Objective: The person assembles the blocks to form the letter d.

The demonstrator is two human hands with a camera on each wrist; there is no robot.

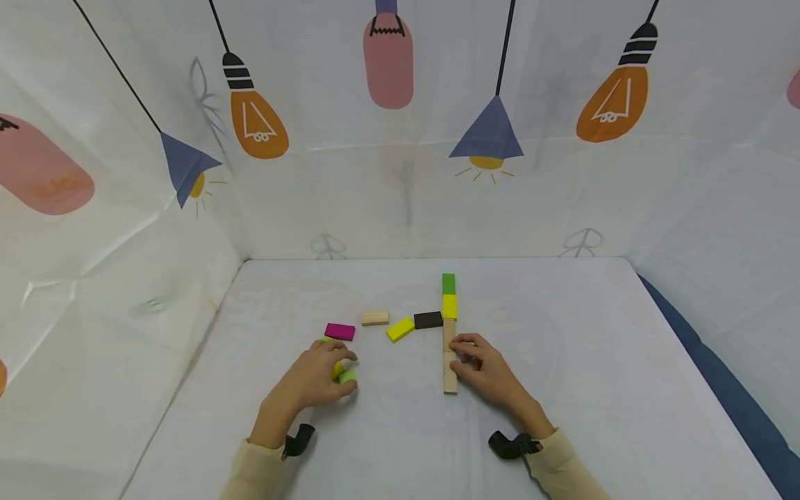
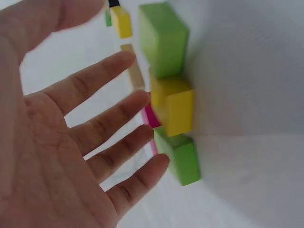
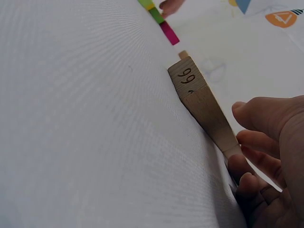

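My left hand [image 1: 319, 375] is beside a short line of blocks at the left. Its fingers are spread and nearly straight in the left wrist view, with a light green block [image 2: 164, 40], a yellow block [image 2: 178, 104] and another green block [image 2: 183, 159] just past the fingertips. In the head view the hand partly hides them; a magenta block [image 1: 339, 331] lies at their far end. My right hand [image 1: 490, 371] has its fingertips along the right side of a row of plain wooden blocks [image 1: 449, 375]. Its fingers are loosely bent, the thumb standing apart from the wood.
Beyond the wooden row, a yellow block [image 1: 449, 306] and a green block [image 1: 448, 284] continue it. Between both lines lie a black block [image 1: 428, 320], a slanted yellow block [image 1: 400, 329] and a wooden block [image 1: 375, 318]. A printed curtain [image 1: 406, 187] surrounds the white table [image 1: 400, 444].
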